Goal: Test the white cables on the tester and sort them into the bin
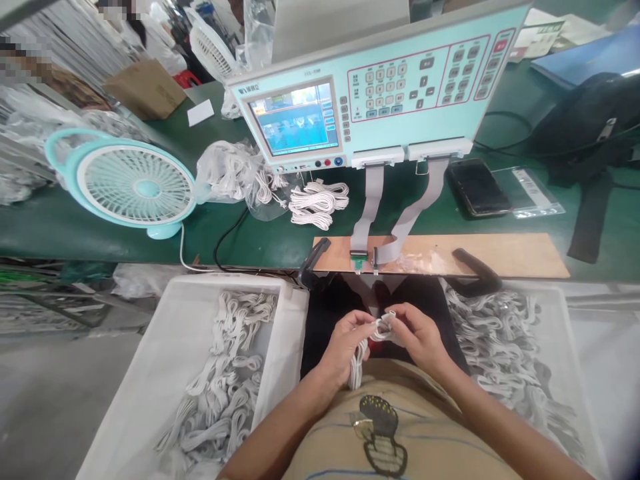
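Note:
A bundled white cable (357, 365) is held in front of my body, just below the table edge. My left hand (347, 341) is closed round the coiled part, which hangs down from the fingers. My right hand (416, 331) pinches one end of the same cable, where a small plug (391, 314) shows at the fingertips. Beyond the hands, a small green circuit board (359, 263) with connectors sits at the edge of a wooden board (520, 255). Grey ribbon cables (367, 210) run from it up to a cable tester (385, 87) with a lit screen.
White bins with many bundled cables stand at left (165, 320) and right (565, 333). Black clamps (314, 262) hold the wooden board. A turquoise fan (145, 189), more cable bundles (317, 203) and a phone (479, 187) are on the green table (270, 243).

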{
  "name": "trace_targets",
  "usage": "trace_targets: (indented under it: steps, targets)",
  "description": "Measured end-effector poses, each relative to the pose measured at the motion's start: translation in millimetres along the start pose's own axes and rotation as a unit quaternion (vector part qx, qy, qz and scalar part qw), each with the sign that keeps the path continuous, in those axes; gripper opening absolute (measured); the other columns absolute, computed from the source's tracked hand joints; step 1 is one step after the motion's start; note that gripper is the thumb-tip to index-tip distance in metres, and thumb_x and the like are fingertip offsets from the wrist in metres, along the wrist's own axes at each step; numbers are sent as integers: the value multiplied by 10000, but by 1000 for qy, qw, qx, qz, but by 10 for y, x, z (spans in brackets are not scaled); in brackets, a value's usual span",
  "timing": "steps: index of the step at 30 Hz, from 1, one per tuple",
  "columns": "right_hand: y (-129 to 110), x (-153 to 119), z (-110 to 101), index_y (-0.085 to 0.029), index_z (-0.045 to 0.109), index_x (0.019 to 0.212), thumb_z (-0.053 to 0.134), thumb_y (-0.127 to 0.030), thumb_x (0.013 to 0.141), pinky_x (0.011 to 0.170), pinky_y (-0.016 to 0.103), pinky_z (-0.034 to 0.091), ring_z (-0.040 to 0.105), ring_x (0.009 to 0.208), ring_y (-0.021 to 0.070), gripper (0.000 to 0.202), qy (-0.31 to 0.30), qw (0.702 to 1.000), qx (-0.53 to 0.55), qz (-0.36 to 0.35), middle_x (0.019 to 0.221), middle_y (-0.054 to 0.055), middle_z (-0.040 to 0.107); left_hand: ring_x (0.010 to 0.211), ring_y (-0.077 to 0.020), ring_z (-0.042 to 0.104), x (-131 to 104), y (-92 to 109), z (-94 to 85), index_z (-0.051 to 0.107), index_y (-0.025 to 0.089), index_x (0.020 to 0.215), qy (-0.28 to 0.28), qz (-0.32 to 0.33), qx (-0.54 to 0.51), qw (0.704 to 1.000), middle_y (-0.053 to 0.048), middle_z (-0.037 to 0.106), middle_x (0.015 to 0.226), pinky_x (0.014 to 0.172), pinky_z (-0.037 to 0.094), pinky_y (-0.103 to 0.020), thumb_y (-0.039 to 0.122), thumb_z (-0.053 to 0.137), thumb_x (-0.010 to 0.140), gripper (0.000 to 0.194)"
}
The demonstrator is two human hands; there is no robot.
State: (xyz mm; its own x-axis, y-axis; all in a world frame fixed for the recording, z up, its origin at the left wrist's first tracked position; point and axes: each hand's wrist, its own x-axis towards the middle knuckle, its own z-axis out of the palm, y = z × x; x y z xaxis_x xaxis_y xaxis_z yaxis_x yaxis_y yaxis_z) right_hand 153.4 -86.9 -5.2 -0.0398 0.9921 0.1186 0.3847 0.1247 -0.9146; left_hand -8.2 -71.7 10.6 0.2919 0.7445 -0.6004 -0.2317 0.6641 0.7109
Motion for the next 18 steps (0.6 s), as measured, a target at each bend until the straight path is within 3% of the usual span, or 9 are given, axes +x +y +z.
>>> trace_targets:
  steps: [4, 7, 12, 14, 18]
  targets:
    - [16, 53, -9, -183, 564, 942, 423, -292, 925, 641, 280, 453, 559, 704, 176, 179, -12, 999, -2, -42, 814, 54, 578, 345, -30, 385, 28, 41, 16, 483, 166, 697, 7, 10, 38, 999, 52, 500, 546, 322, 269, -147, 407, 668, 680, 305]
    - [-19, 113, -17, -186, 559, 975, 417, -255, 930, 626, 283, 456, 555, 689, 173, 164, -14, 995, -17, -96, 806, 57, 576, 365, -33, 413, 75, 144, 33, 534, 151, 710, 5, 39, 118, 992, 34, 528, 605, 318, 279, -150, 423, 700, 635, 328]
    - [-24, 297, -6, -205, 585, 1006, 421, -257, 928, 695, 321, 475, 576, 761, 196, 189, -6, 990, -29, -138, 872, 68, 619, 383, -43, 411, 201, 393, 33, 644, 115, 767, -60, 96, 231, 966, 1, 568, 577, 352, 303, -156, 352, 685, 652, 266]
    - [1, 376, 25, -204, 608, 962, 458, -306, 914, 700, 324, 471, 577, 769, 206, 188, 15, 994, -2, -110, 865, 64, 629, 389, -54, 414, 267, 442, 29, 657, 110, 738, -54, 116, 248, 960, -6, 566, 546, 354, 306, -162, 350, 663, 667, 250]
    - [38, 488, 119, -174, 602, 764, 524, -401, 867, 550, 252, 436, 533, 598, 165, 261, 55, 991, 114, 39, 666, 15, 577, 380, -57, 394, 373, 395, 48, 659, 116, 714, 17, 150, 205, 967, 13, 525, 504, 347, 308, -170, 374, 654, 668, 262]
